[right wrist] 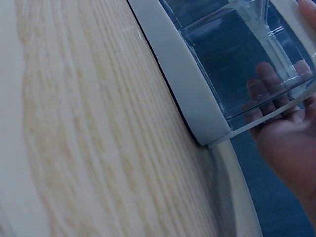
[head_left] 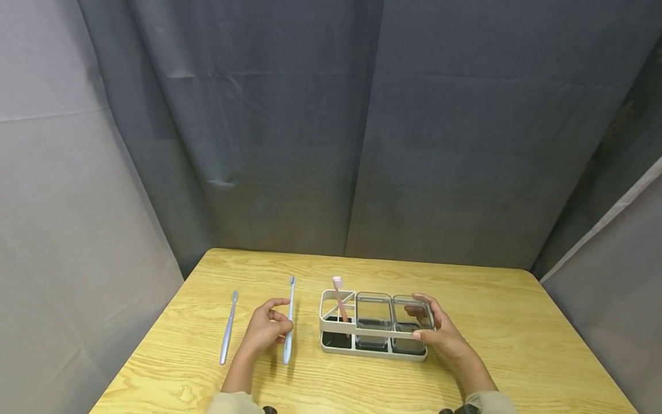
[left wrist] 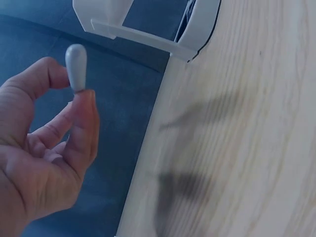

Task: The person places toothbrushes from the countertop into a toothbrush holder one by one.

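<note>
In the head view my left hand (head_left: 265, 329) pinches a light blue toothbrush (head_left: 288, 346) between thumb and fingers, bristles pointing away from me. The left wrist view shows its rounded handle end (left wrist: 76, 66) over the fingertips, with shadows on the table below. My right hand (head_left: 449, 338) grips the right end of a white toothbrush holder (head_left: 338, 326), thumb at the front rail and fingers round the back. Two clear cups (head_left: 374, 303) fill its middle and right sections. A pink toothbrush (head_left: 339, 300) leans in the divided left section.
Left of my left hand, a bluish-purple toothbrush (head_left: 227, 333) lies on the wooden table (head_left: 517, 339). Grey curtains (head_left: 289, 144) hang behind the table and along both sides.
</note>
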### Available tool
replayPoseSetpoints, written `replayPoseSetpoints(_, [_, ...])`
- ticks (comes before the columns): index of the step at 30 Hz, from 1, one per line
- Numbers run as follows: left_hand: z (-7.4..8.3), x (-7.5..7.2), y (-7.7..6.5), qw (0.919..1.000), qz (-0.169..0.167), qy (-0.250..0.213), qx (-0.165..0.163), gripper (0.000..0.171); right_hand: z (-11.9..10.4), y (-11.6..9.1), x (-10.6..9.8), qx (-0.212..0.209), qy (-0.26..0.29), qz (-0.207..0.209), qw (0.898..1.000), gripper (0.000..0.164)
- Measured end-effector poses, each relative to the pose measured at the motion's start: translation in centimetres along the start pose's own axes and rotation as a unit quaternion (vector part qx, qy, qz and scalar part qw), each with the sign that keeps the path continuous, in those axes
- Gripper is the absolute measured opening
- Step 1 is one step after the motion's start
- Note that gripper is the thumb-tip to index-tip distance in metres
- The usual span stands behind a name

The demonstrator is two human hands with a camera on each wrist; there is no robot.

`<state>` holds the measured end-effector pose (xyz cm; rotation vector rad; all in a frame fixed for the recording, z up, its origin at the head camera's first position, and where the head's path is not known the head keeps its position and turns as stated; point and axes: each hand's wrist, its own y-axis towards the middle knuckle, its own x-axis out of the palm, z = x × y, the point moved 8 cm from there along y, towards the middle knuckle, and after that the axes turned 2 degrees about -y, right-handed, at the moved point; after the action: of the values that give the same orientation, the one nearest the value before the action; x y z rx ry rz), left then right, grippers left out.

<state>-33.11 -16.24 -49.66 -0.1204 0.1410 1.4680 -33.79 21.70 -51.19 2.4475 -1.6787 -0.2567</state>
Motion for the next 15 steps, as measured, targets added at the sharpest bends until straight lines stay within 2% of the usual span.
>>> replayPoseSetpoints(6, [0.6,0.2,0.5,0.9997,0.022,-0.012,0.006,0.056,0.0,0.1,-0.2,0.008,0.015,0.005,1.000,0.081])
replayPoseSetpoints(10, [1.1,0.6,0.2,0.9994,0.020,-0.028,0.007,0.058,-0.1,0.0,0.1,0.010,0.014,0.002,1.000,0.083])
replayPoseSetpoints(15, [3.4,1.1,-0.6,0.9986,0.020,-0.047,0.012,0.060,-0.1,-0.1,0.2,0.012,0.007,0.003,1.000,0.082])
